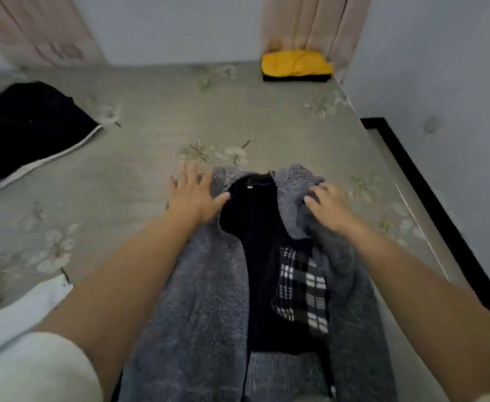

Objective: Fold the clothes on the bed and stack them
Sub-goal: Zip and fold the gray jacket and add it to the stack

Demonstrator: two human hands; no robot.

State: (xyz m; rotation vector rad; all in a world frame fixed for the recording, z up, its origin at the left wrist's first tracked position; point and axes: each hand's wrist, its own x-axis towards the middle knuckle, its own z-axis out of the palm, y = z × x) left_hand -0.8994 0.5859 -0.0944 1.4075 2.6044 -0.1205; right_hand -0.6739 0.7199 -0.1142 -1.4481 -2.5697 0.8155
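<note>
Two hands work a grey knit garment (209,285) spread lengthwise on the bed (139,158). The left hand (193,195) lies flat, fingers spread wide, at its collar edge; the right hand (329,208) pinches a bunch of the grey fabric. A yellow-topped folded stack (296,65) sits well apart at the far corner.

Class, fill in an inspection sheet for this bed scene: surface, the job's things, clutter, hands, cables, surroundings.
Surface: grey floral bedsheet.
Job's things: grey knitted cardigan with black lining and plaid patch spread out in front; yellow folded garment stacked on a black one at the far corner; black garment with white trim unfolded at left.
Clutter: white cloth at near left.
Hands: left hand flat on the collar; right hand pinching the cardigan's edge.
Cables: nothing seen.
Surroundings: pale wall, pink curtains.
</note>
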